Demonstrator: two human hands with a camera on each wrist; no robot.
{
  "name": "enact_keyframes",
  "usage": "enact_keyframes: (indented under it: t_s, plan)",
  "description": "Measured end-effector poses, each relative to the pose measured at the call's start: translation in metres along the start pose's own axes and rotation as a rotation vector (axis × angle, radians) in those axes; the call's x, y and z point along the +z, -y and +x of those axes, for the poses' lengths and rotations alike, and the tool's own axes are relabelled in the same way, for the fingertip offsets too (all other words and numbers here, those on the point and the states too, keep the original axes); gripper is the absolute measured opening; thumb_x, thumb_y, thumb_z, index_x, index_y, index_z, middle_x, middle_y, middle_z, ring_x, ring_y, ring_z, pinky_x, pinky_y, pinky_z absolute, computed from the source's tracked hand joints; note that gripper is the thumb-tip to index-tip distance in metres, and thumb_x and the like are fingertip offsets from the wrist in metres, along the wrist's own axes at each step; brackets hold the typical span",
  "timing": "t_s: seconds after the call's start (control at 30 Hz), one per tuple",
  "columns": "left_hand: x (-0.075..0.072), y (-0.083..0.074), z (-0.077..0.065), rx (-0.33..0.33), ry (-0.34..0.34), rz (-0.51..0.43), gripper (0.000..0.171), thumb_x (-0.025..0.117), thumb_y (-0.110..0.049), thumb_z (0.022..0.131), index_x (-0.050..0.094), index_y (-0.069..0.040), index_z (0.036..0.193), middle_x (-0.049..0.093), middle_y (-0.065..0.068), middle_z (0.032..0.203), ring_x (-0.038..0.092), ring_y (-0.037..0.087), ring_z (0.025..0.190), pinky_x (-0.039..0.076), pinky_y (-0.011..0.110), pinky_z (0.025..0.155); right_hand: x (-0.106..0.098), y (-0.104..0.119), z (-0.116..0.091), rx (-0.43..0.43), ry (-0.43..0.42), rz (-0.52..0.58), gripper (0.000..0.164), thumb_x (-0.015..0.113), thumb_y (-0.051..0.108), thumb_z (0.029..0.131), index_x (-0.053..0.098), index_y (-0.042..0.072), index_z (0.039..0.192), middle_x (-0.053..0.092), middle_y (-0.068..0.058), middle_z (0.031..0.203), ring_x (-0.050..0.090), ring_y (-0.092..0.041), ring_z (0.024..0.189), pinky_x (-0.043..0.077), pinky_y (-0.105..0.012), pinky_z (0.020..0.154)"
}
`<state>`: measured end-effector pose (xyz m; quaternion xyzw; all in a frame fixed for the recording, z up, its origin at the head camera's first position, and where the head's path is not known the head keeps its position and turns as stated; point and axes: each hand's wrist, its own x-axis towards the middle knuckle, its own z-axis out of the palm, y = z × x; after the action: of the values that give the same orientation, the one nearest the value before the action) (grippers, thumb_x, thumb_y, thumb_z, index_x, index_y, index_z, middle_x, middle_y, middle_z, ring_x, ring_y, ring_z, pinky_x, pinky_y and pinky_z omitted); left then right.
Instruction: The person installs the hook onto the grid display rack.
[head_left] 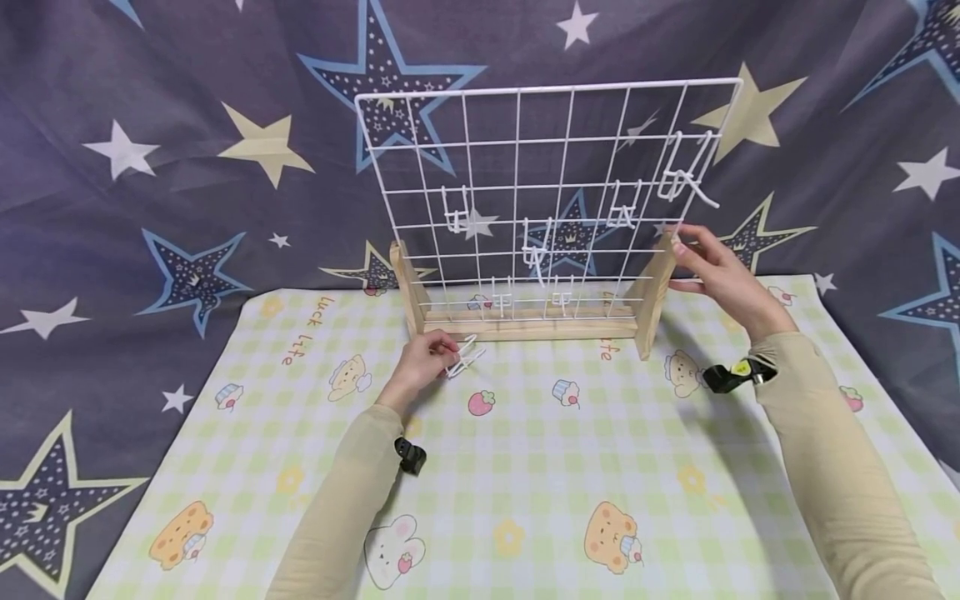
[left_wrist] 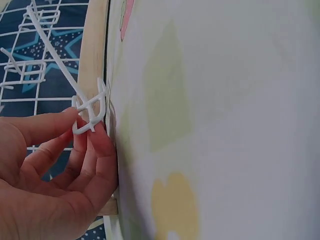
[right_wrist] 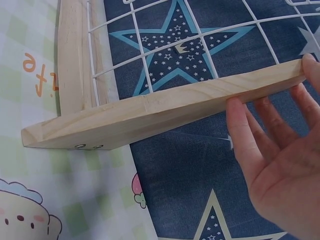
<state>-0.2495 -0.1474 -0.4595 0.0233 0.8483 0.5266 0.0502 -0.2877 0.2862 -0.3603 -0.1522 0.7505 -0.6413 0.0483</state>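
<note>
A white wire grid rack (head_left: 517, 185) stands upright in a wooden base. My left hand (head_left: 426, 362) is low by the rack's left front. Its thumb and fingertips pinch a white wire hook (left_wrist: 90, 112), whose long prong points away from the fingers in the left wrist view. At the right side, my right hand (head_left: 723, 275) holds the upper end of the wooden side support (right_wrist: 165, 107), with fingertips against its outer face and one finger at the top end. Several white hooks hang on the grid, among them a larger hook (head_left: 681, 179) at upper right.
A checked tablecloth (head_left: 525, 467) with printed cartoon figures covers the table. Behind the rack hangs a dark star-patterned cloth (head_left: 187, 150). The wooden crossbar (head_left: 525, 331) runs along the rack's bottom, close to my left hand.
</note>
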Motion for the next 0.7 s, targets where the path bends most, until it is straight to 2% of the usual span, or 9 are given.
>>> enact_keyframes:
  t_s: [0.2, 0.33, 0.43, 0.53, 0.57, 0.7]
  plan:
    - [-0.005, -0.001, 0.001, 0.026, 0.091, 0.024, 0.014, 0.063, 0.011, 0.081, 0.065, 0.009, 0.094, 0.062, 0.009, 0.07, 0.054, 0.014, 0.054, 0.047, 0.023, 0.049, -0.001, 0.0, 0.001, -0.003, 0.002, 0.008, 0.05, 0.049, 0.028, 0.102, 0.034, 0.009, 0.146, 0.041, -0.009, 0.131, 0.05, -0.015, 0.114, 0.052, -0.025, 0.084]
    - [-0.008, -0.003, 0.0, 0.027, 0.169, -0.001, 0.02, 0.059, 0.014, 0.081, 0.063, 0.013, 0.1, 0.06, 0.011, 0.072, 0.054, 0.014, 0.056, 0.05, 0.025, 0.051, 0.0, 0.0, 0.001, -0.006, 0.003, 0.022, 0.049, 0.049, 0.027, 0.102, 0.035, 0.009, 0.145, 0.041, -0.008, 0.132, 0.05, -0.016, 0.114, 0.052, -0.026, 0.084]
    - [-0.011, -0.002, 0.0, 0.008, 0.203, -0.033, 0.022, 0.056, 0.015, 0.081, 0.06, 0.014, 0.103, 0.058, 0.013, 0.075, 0.055, 0.015, 0.058, 0.054, 0.028, 0.054, 0.0, 0.0, 0.001, -0.006, 0.006, 0.025, 0.049, 0.049, 0.027, 0.102, 0.035, 0.009, 0.145, 0.041, -0.008, 0.132, 0.05, -0.016, 0.115, 0.052, -0.026, 0.084]
    - [-0.011, -0.001, 0.002, -0.019, 0.199, -0.07, 0.023, 0.056, 0.016, 0.083, 0.057, 0.015, 0.106, 0.057, 0.016, 0.078, 0.056, 0.018, 0.062, 0.056, 0.033, 0.06, 0.0, 0.0, 0.001, -0.011, 0.011, 0.038, 0.048, 0.049, 0.026, 0.102, 0.036, 0.009, 0.145, 0.041, -0.008, 0.132, 0.05, -0.015, 0.114, 0.052, -0.026, 0.083]
    - [-0.012, -0.005, -0.001, -0.019, 0.196, -0.08, 0.023, 0.056, 0.016, 0.083, 0.056, 0.016, 0.106, 0.056, 0.016, 0.079, 0.056, 0.019, 0.063, 0.057, 0.035, 0.062, -0.001, -0.001, 0.001, -0.013, 0.011, 0.039, 0.047, 0.049, 0.026, 0.102, 0.036, 0.009, 0.144, 0.041, -0.008, 0.132, 0.051, -0.014, 0.114, 0.052, -0.026, 0.083]
    - [-0.012, -0.003, -0.002, -0.002, 0.17, -0.095, 0.022, 0.058, 0.014, 0.083, 0.056, 0.014, 0.105, 0.057, 0.017, 0.082, 0.057, 0.019, 0.067, 0.056, 0.033, 0.063, -0.001, -0.001, 0.001, -0.015, 0.014, 0.05, 0.045, 0.049, 0.025, 0.102, 0.037, 0.01, 0.144, 0.041, -0.008, 0.132, 0.05, -0.015, 0.114, 0.052, -0.026, 0.083]
